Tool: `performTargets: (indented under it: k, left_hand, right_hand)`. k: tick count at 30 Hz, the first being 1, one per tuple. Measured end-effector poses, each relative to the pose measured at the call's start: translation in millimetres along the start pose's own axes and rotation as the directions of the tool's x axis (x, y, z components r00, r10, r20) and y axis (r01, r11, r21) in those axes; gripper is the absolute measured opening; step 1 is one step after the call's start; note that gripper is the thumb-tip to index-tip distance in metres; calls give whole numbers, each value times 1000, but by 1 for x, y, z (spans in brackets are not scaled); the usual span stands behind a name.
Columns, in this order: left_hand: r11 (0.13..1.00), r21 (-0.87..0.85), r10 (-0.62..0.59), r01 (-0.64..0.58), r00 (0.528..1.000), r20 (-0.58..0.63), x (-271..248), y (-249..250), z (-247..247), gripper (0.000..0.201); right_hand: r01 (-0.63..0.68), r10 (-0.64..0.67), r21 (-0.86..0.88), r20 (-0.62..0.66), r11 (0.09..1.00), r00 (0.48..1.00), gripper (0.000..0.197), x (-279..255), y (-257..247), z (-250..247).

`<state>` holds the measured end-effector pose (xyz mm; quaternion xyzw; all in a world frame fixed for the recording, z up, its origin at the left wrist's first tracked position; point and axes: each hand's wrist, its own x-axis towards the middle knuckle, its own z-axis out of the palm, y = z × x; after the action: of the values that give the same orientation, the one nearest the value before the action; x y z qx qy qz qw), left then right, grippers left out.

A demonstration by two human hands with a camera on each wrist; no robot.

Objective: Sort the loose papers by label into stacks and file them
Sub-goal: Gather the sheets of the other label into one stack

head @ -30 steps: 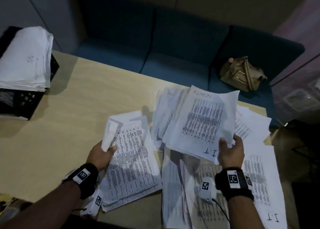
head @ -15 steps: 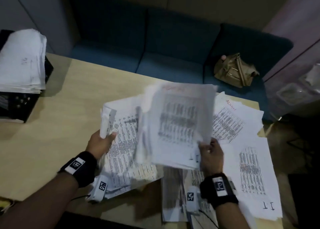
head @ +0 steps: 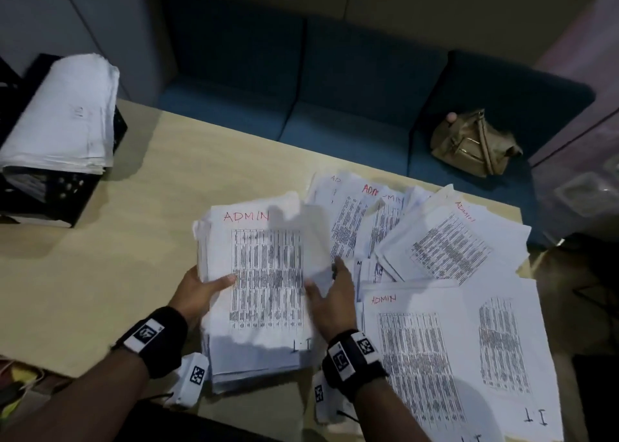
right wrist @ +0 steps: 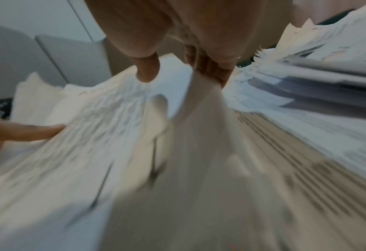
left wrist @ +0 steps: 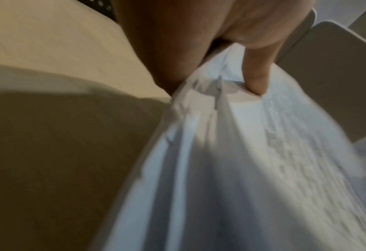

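Note:
A thick stack of printed papers [head: 268, 274] lies on the table in front of me; its top sheet reads ADMIN in red and I.T in black. My left hand [head: 214, 284] grips the stack's left edge, thumb on top and fingers hidden underneath. My right hand [head: 326, 287] pinches the right edge, thumb on the top sheet and fingers behind a curled sheet. In the left wrist view a thumb [left wrist: 257, 74] presses the blurred stack [left wrist: 220, 169]. In the right wrist view my thumb [right wrist: 147, 69] lies on the stack's top sheet [right wrist: 91, 135]. Loose sheets [head: 449, 250] marked ADMIN and I.T lie fanned to the right.
A black tray [head: 37, 203] holding a tall white paper pile [head: 63, 116] stands at the table's far left. Behind the light wooden table [head: 117, 274] is a blue sofa [head: 335, 106] with a tan handbag [head: 472, 143]. Large sheets [head: 435, 358] overhang the table's right front.
My right hand has carried a sheaf of papers leftward and laid it on the stack under my left hand. Both hands now hold that stack by its sides.

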<state>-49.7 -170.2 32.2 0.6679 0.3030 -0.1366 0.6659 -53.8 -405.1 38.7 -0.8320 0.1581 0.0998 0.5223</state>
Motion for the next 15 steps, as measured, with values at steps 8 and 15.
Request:
performTargets:
  k: [8, 15]
  left_hand:
    - [982, 182, 30, -56, 989, 143, -12, 8, 14, 64]
    - [921, 367, 111, -135, 990, 86, -4, -5, 20, 36]
  right_hand:
    - [51, -57, 40, 181, 998, 982, 71, 1, -31, 5]
    - [-49, 44, -3, -407, 999, 912, 46, 30, 33, -104]
